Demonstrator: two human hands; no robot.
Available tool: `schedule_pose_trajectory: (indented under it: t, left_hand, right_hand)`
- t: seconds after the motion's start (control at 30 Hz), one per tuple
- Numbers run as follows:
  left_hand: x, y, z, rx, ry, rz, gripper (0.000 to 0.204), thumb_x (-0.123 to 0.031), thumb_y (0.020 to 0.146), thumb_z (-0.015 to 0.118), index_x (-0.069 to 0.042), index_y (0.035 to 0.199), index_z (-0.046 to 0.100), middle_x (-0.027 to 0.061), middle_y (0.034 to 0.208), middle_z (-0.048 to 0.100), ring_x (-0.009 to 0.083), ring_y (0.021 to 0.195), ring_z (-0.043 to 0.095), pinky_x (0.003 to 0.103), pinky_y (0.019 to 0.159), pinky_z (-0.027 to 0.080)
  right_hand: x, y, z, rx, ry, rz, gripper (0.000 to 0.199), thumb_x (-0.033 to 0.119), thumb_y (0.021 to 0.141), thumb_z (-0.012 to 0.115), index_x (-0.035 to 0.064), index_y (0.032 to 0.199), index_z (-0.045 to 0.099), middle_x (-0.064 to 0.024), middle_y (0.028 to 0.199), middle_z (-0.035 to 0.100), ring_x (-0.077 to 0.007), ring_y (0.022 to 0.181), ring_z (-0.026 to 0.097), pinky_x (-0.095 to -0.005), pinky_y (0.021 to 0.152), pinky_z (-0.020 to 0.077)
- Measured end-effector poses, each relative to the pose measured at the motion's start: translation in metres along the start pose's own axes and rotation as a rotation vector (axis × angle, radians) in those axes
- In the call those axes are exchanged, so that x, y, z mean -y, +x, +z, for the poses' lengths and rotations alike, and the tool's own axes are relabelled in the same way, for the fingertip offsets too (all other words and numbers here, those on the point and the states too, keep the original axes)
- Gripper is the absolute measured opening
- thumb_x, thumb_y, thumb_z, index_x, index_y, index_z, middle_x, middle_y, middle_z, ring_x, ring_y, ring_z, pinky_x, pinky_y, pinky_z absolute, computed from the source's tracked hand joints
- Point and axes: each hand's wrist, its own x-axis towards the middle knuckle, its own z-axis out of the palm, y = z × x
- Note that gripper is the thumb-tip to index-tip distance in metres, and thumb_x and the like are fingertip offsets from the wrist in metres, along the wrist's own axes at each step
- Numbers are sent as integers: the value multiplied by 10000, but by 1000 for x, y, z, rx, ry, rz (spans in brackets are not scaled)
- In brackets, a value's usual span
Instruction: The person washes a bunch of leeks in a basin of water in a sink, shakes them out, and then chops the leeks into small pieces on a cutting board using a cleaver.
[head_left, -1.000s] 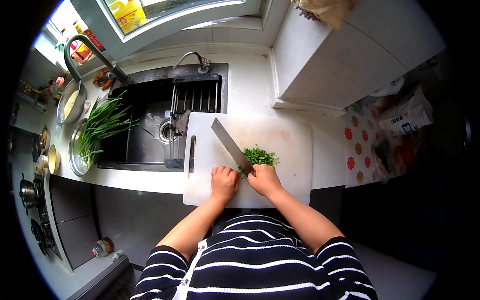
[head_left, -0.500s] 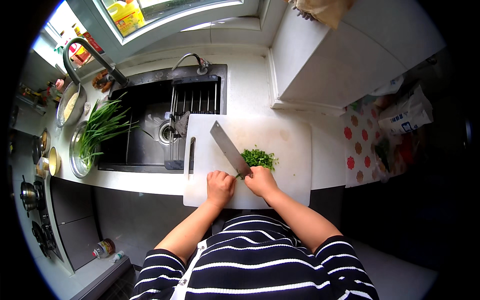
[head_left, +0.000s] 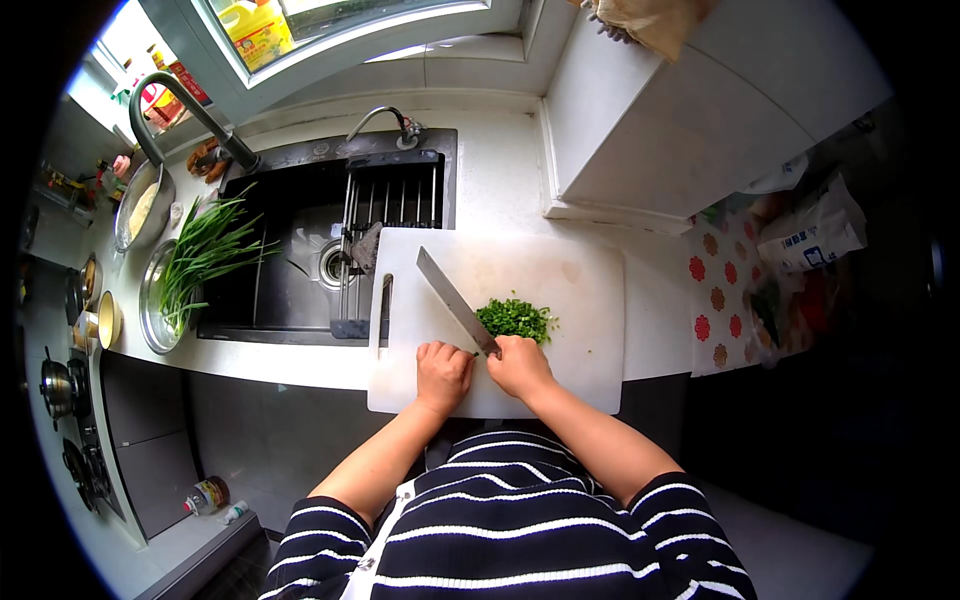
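Observation:
My right hand (head_left: 521,367) is closed round the handle of a cleaver (head_left: 455,300). Its broad blade slants away to the far left over a white cutting board (head_left: 580,270). Beside it on the left, my left hand (head_left: 445,376) lies with curled fingers on the board, pressing down garlic chives (head_left: 475,354); only a small green end shows at the fingertips, the rest is hidden under the hand. Just right of the blade is a loose pile of finely chopped chives (head_left: 518,319). Long uncut chives (head_left: 213,250) lie across a clear bowl (head_left: 150,322) at the left.
Left of the board is a dark sink (head_left: 280,333) with a metal rack (head_left: 392,200) and a tall faucet (head_left: 195,110). A metal basin (head_left: 165,205) stands beyond the bowl. To the right are a flower-patterned cloth (head_left: 718,300) and a plastic bag (head_left: 815,230). A white wall corner (head_left: 640,150) juts out behind.
The cleaver and my right hand have shifted slightly left, the blade moving off the chopped pile toward my left hand. My left hand stays almost in place.

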Motion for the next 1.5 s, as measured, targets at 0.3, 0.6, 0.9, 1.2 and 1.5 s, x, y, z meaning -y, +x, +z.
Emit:
schedule_pose_trajectory:
  t: [0.3,0.6,0.9,1.2,1.5]
  left_hand:
    - [-1,0,5,10,16,-12,64,-115,691,691,-123,690,627,29,727,583,245,758,549,381,723,383]
    - [-3,1,-18,-38,-46,-66,73,-110,696,714,-128,726,651,14,721,587,235,743,551,380,734,384]
    - [3,-8,-12,16,19,-48,82,-110,696,711,-116,725,635,29,734,587,243,759,550,386,735,386]
    - [2,-9,-7,9,31,-47,78,-106,708,705,-109,736,632,33,736,582,244,763,545,379,737,383]
    - [3,-12,-19,-28,-20,-101,64,-137,714,706,-122,731,645,22,739,586,229,780,551,378,748,369]
  right_hand:
    - [14,-12,-6,128,-106,54,148,168,771,570,42,795,644,-199,795,661,-398,800,641,-492,739,518]
    - [7,-3,-15,158,-10,53,183,196,784,563,34,791,648,-199,799,663,-398,801,636,-482,732,510]
    - [-5,6,12,37,23,-31,190,176,747,583,-7,752,636,-215,738,642,-402,718,628,-471,686,509]
    - [1,-8,4,153,-21,7,167,180,764,571,26,774,636,-206,792,660,-402,786,637,-483,726,518]
    - [3,-3,-13,161,62,61,171,171,757,567,21,768,648,-213,758,653,-389,782,643,-470,722,518]
